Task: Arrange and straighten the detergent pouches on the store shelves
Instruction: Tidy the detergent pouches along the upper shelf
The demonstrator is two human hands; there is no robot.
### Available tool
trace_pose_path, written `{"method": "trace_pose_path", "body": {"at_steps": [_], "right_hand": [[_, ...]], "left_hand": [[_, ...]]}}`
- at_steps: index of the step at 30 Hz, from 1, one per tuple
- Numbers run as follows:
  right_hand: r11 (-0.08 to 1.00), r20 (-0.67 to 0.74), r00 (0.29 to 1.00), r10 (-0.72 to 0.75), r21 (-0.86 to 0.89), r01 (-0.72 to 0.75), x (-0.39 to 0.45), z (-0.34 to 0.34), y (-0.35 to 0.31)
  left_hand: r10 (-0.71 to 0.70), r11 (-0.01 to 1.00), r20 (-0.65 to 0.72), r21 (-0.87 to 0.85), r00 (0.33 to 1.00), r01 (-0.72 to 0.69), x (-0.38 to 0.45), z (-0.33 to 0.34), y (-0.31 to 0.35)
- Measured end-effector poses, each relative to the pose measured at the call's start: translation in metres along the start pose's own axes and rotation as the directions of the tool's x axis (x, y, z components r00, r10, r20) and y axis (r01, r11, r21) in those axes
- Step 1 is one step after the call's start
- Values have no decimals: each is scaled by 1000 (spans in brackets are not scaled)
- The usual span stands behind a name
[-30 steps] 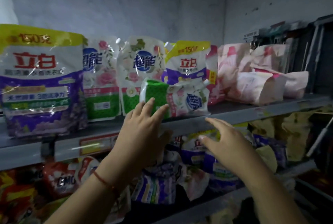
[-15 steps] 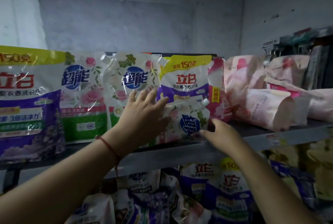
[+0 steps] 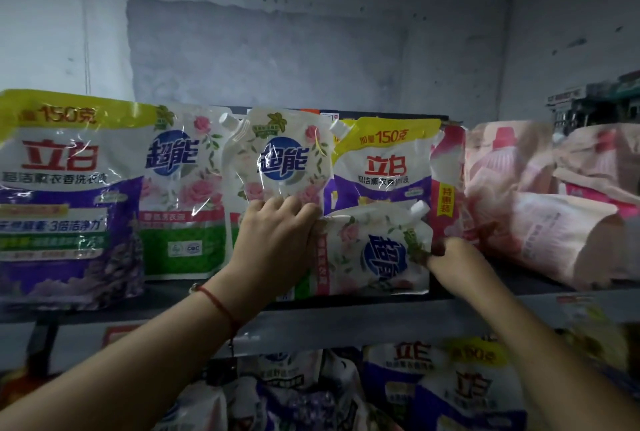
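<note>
On the upper shelf (image 3: 346,326) are counted two purple-and-yellow plastic pouches (image 3: 65,195), three white rose-printed spouted pouches (image 3: 183,195) and several pink pouches (image 3: 540,222); two hands (image 3: 273,240) are seen.

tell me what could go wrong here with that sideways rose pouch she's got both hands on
1. The sideways rose pouch is held only at its edges by the left hand and right hand; turned upright, it might slip off the shelf edge.
2. It leans on the upright purple pouch; pulling it could tip that one forward.
3. The slumped pink pouches beside it could slide over.
</note>
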State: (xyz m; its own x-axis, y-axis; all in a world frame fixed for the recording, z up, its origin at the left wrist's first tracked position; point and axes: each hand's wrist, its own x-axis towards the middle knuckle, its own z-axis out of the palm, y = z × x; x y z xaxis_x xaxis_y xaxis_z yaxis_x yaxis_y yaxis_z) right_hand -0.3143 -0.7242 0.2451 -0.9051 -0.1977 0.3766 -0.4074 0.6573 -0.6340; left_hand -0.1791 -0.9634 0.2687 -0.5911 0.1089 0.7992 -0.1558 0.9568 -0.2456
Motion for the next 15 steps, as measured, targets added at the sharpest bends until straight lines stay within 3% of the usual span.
{"method": "trace_pose_path", "body": {"at_steps": [6,15], "right_hand": [[958,-68,975,-211,182,220,16,-21,-20],[853,-224,830,-511,-11,522,53,-58,-129]], "left_hand": [[-62,992,-79,-113,995,53,-9,-4,-15],[-287,887,-102,-404,952,225,-26,-3,-39]]}}
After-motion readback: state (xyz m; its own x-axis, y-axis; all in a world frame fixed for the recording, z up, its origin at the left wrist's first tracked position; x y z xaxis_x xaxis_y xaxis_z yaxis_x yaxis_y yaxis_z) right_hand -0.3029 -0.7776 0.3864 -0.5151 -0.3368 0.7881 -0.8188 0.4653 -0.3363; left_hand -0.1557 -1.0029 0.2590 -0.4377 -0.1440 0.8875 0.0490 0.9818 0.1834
